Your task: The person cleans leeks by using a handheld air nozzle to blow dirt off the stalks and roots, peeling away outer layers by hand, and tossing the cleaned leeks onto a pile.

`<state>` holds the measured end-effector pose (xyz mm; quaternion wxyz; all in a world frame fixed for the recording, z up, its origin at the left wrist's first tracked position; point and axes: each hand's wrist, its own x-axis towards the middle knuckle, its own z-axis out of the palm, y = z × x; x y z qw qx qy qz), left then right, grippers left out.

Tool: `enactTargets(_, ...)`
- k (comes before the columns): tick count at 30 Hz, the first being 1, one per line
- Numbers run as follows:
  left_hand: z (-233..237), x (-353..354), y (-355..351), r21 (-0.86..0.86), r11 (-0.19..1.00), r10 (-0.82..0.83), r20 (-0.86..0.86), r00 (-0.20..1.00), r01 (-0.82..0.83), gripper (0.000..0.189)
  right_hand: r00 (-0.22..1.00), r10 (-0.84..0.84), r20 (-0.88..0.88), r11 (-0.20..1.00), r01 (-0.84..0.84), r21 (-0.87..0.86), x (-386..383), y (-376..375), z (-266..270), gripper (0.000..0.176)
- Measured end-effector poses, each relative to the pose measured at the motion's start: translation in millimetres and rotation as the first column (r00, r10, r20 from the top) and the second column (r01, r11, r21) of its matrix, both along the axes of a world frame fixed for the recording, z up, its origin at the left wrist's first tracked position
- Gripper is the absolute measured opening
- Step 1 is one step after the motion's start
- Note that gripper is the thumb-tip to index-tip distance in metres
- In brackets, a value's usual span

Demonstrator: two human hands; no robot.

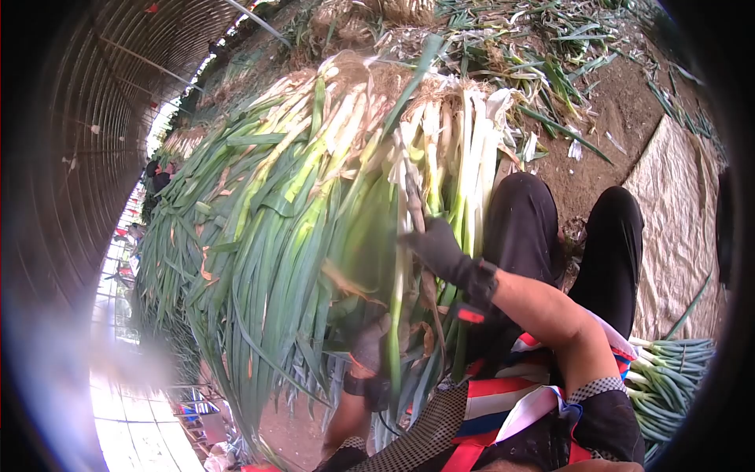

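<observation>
My right hand (436, 250), in a dark glove, is closed around a withered brownish leaf strip (412, 185) that runs up toward the roots and hangs down below the hand. Beside it stretches a long green onion (397, 303) with a pale stalk and green leaves. Lower down, my left hand (370, 346), in a greyish glove, is wrapped at this onion's leafy part; its fingers are partly hidden and blurred. Under and beyond both hands lies a large heap of green onions (267, 228), their white root ends at the top.
My bent knees (523, 212) stand right of the heap. Loose leaf scraps (550, 79) litter the soil at the upper right. A pale woven sheet (668, 228) lies at the right, with another onion bundle (672, 381) below it. A ribbed tunnel cover (86, 118) curves along the left.
</observation>
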<state>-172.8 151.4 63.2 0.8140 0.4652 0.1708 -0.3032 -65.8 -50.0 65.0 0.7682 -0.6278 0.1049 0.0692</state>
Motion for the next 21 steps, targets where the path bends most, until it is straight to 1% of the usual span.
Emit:
enactTargets(2,0.7,-0.5,-3.6,-0.126,0.992,0.021,-0.069,0.997,-0.029,0.051,0.999,0.036,-0.023,0.999,-0.036,-0.023,-18.5,2.7,-0.7,0.021)
enactTargets(3,-1.7,-0.3,-3.9,-0.129,0.99,0.045,-0.088,0.995,-0.056,0.05,0.998,0.052,-0.033,0.998,-0.054,-0.036,-25.5,4.2,-2.8,0.021)
enactTargets(4,-3.9,-0.9,-4.2,-0.13,0.988,0.068,-0.108,0.992,-0.082,0.049,0.999,-0.028,-0.032,0.994,0.031,0.105,-28.6,7.6,-4.4,0.027)
enactTargets(7,-6.9,0.2,-6.2,-0.114,0.991,-0.074,-0.012,0.997,0.072,0.051,0.994,-0.104,-0.039,0.978,0.109,0.177,-33.4,6.2,-1.2,0.019)
enactTargets(8,-8.0,-2.6,-10.9,0.091,0.995,-0.035,0.079,0.996,0.027,0.046,0.998,-0.034,-0.06,0.985,0.043,0.166,-37.4,4.6,-0.1,0.018)
enactTargets(9,-9.0,-5.3,-15.6,0.307,0.951,-0.019,0.154,0.988,-0.029,0.041,0.996,0.038,-0.082,0.987,-0.024,0.157,-45.5,3.6,-1.1,0.018)
enactTargets(10,-4.1,-6.5,-14.5,0.539,0.843,-0.163,0.25,0.954,0.003,0.036,0.988,0.11,-0.107,0.984,-0.093,0.15,-50.8,2.8,-2.4,0.017)
enactTargets(11,-0.3,-7.7,-13.5,0.735,0.678,-0.322,0.301,0.898,-0.004,0.031,0.986,0.13,-0.107,0.984,-0.115,0.135,-51.4,1.7,-3.9,0.019)
enactTargets(13,5.1,-13.4,-19.7,0.867,0.497,-0.407,0.271,0.872,-0.038,0.026,0.98,0.167,-0.113,0.982,-0.155,0.105,-52.3,-0.5,-8.8,0.022)
enactTargets(14,8.4,-17.6,-23.3,0.916,0.396,-0.446,0.249,0.86,-0.06,0.024,0.986,0.129,-0.105,0.983,-0.113,0.146,-51.2,-0.3,-12.8,0.022)
enactTargets(16,19.2,-31.4,-34.4,0.916,0.396,-0.325,0.199,0.925,-0.057,0.026,0.995,0.052,-0.087,0.973,-0.031,0.228,-47.1,0.2,-17.1,0.023)
enactTargets(17,22.5,-36.2,-37.8,0.917,0.394,-0.263,0.174,0.949,-0.059,0.027,0.993,0.072,-0.09,0.975,-0.051,0.215,-50.0,-0.4,-15.9,0.02)
enactTargets(20,23.5,-47.2,-36.9,0.863,0.502,-0.117,0.126,0.985,-0.05,0.027,0.988,0.116,-0.107,0.98,-0.096,0.173,-65.5,-1.1,-9.3,0.018)
enactTargets(21,29.3,-49.9,-38.0,0.888,0.458,-0.202,0.154,0.967,-0.046,0.026,0.987,0.118,-0.113,0.984,-0.1,0.148,-70.1,-2.1,-7.9,0.018)
